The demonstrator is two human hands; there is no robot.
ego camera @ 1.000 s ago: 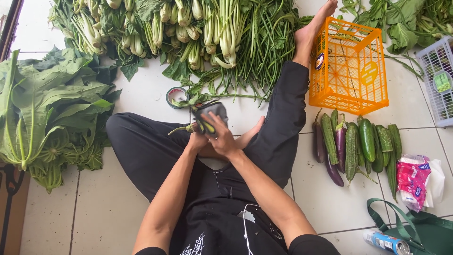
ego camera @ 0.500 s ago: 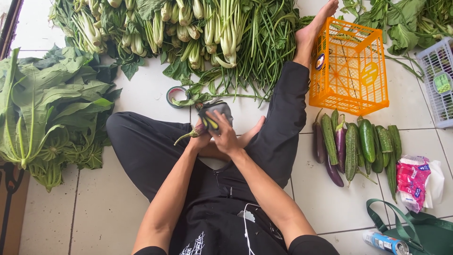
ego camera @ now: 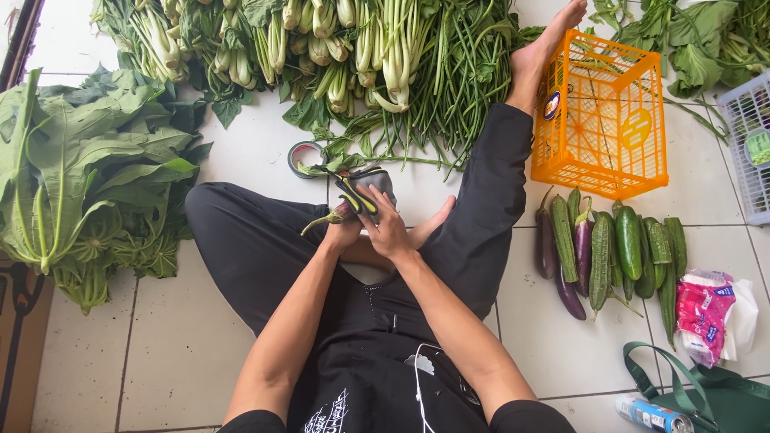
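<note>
I sit cross-legged on the tiled floor with both hands together in front of my lap. My left hand (ego camera: 343,234) grips a small bundle of dark purple eggplants (ego camera: 362,191) from below. A green stem sticks out of the bundle toward the lower left. My right hand (ego camera: 390,231) closes on the same bundle from the right, fingers laid over its top. A yellowish band crosses the bundle. A roll of tape (ego camera: 305,157) lies on the floor just beyond my hands.
Bok choy (ego camera: 321,40) and long beans (ego camera: 457,72) lie ahead, and large leafy greens (ego camera: 80,184) at the left. An orange crate (ego camera: 601,120) stands at the right by my foot. Below it lie loose eggplants and cucumbers (ego camera: 609,252), a pink packet (ego camera: 706,313) and a green bag (ego camera: 706,397).
The bundle has been turned in my hands, so its stem now points down and to the left. My right fingers have shifted over its top.
</note>
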